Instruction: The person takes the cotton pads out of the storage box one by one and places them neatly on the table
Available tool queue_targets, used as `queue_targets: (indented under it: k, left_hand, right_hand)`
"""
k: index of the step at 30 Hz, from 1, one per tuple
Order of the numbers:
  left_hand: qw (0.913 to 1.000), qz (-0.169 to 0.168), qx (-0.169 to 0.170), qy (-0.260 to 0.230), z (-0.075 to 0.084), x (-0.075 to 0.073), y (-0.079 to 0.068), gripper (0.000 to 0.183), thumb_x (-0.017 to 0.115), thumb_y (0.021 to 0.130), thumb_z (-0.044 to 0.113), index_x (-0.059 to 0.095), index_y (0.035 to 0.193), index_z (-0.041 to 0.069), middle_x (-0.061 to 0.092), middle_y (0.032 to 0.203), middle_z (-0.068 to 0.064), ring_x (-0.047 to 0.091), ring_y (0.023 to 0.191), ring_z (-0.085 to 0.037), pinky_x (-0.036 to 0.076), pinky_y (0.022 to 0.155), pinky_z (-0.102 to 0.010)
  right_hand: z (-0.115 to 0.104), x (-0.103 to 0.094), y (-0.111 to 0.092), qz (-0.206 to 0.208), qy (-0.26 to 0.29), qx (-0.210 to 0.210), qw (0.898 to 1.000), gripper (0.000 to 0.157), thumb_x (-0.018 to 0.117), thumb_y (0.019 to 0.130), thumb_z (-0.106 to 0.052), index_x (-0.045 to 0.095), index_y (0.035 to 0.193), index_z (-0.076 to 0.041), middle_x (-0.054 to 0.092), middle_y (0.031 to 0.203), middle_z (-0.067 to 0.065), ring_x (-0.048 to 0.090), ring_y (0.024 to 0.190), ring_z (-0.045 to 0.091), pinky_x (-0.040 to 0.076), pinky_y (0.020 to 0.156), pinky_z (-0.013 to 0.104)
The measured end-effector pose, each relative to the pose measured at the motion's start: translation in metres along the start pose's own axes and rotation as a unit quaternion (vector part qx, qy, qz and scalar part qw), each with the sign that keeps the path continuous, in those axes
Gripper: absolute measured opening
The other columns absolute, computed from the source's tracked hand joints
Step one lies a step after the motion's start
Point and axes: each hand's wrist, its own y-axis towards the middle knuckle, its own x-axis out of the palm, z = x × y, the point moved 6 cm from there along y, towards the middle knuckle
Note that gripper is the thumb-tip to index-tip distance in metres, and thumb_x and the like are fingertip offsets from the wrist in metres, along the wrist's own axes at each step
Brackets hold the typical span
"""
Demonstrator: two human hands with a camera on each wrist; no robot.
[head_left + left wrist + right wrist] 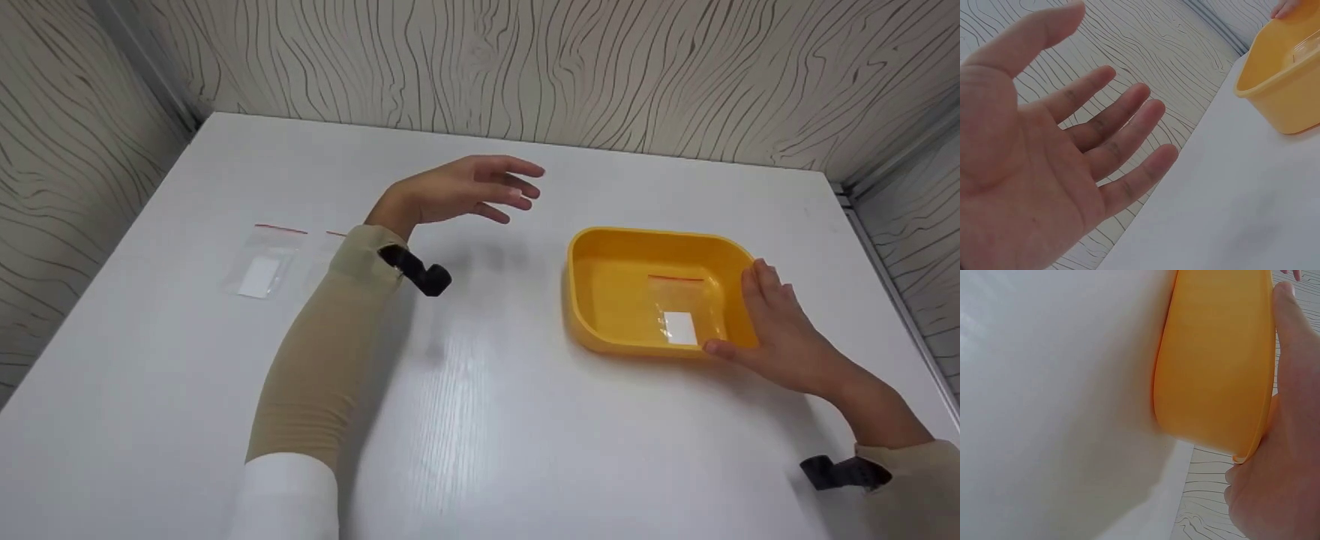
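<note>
My left hand (469,187) hovers over the back middle of the table, fingers spread and slightly bent, holding nothing. Its bare palm (1033,185) faces the camera in the left wrist view. On the right stands a yellow plastic box (611,345), open at the top. Inside lies a small clear zip bag (675,296) with a red closure line and a white label. My right hand (787,337) rests on the box's right rim with its fingers extended, the thumb on the near rim. In the right wrist view this hand (1286,478) lies along the rim.
Another clear zip bag (259,266) with a white label lies flat at the table's left. Beside it, a further bag (334,244) is mostly hidden by my left sleeve. Patterned panels (480,67) stand behind the white table (487,450) and at its sides.
</note>
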Motion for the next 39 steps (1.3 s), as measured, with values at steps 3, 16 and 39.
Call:
queue_targets:
  k: [3,16,39]
  left_hand:
    - [1.0,-0.001,-0.001,-0.006,0.001,0.003,0.004,0.052,0.065,0.098,0.021,0.051,0.148,0.014,0.06,0.139,-0.006,0.057,0.128,-0.024,0.051,0.105,-0.04]
    - [0.9997,-0.015,-0.002,-0.017,0.008,0.017,0.02,0.052,0.067,0.097,0.021,0.052,0.147,0.013,0.06,0.138,-0.006,0.058,0.127,-0.024,0.052,0.104,-0.04]
    - [0.9987,-0.025,-0.035,-0.029,0.011,0.042,0.05,0.053,0.071,0.095,0.024,0.055,0.145,0.019,0.061,0.137,-0.001,0.06,0.124,-0.018,0.054,0.1,-0.034]
  right_hand:
    - [0.0,0.0,0.0,0.001,-0.001,0.0,1.0,0.118,0.071,0.092,-0.047,-0.008,0.154,0.014,-0.014,0.161,0.036,-0.012,0.15,0.052,-0.016,0.122,0.049]
    - [0.002,0.0,0.0,-0.004,-0.002,0.008,1.0,0.118,0.071,0.092,-0.048,-0.008,0.154,0.014,-0.015,0.162,0.035,-0.012,0.15,0.051,-0.015,0.122,0.049]
    - [0.002,-0.002,0.001,-0.003,-0.003,-0.001,1.0,0.117,0.071,0.092,-0.047,-0.006,0.154,0.014,-0.014,0.162,0.035,-0.013,0.15,0.051,-0.013,0.122,0.052]
